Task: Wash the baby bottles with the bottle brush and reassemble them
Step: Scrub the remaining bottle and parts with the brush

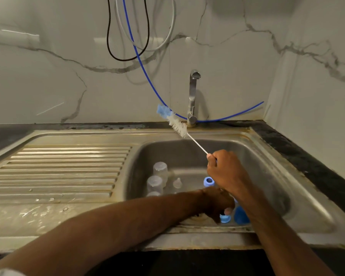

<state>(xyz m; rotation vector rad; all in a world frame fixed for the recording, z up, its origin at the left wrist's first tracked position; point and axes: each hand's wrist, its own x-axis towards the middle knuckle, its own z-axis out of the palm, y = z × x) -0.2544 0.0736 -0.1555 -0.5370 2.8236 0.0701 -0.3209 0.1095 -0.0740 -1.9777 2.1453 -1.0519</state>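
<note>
Bottle brush (178, 126) is up in the air over the back rim of the sink basin (267, 162), slanting up-left: blue sponge tip on top, white bristles below it, then a thin twisted-wire stem running down to the R hand (224, 169). R hand is fisted tight round the handle, so the handle itself is hidden; only the stem shows past the knuckles. Brush head sits just left of the faucet (193, 96) base and crosses in front of the blue hose (147, 76). L hand (217, 203) reaches across into the basin under the R wrist, fingers curled down, gripping a blue collar ring (225, 218) near the front wall; one fingertip shows on the ring's top. Just right of it is a bigger blue piece (241, 216), mostly covered by the R forearm, can't tell what it is. Second blue ring (209, 182) stands farther back, touching the R hand's edge in view. Left part of basin: clear bottles (160, 170) standing mouth-down, close together, w/ a clear teat (177, 183) upright beside them. Ribbed drainboard (58, 170) lies left of the basin, wet at its front. Black cable (127, 58) and grey hose (172, 26) hang down the marble wall (48, 76); dark countertop (307, 162) borders the sink at right.
</note>
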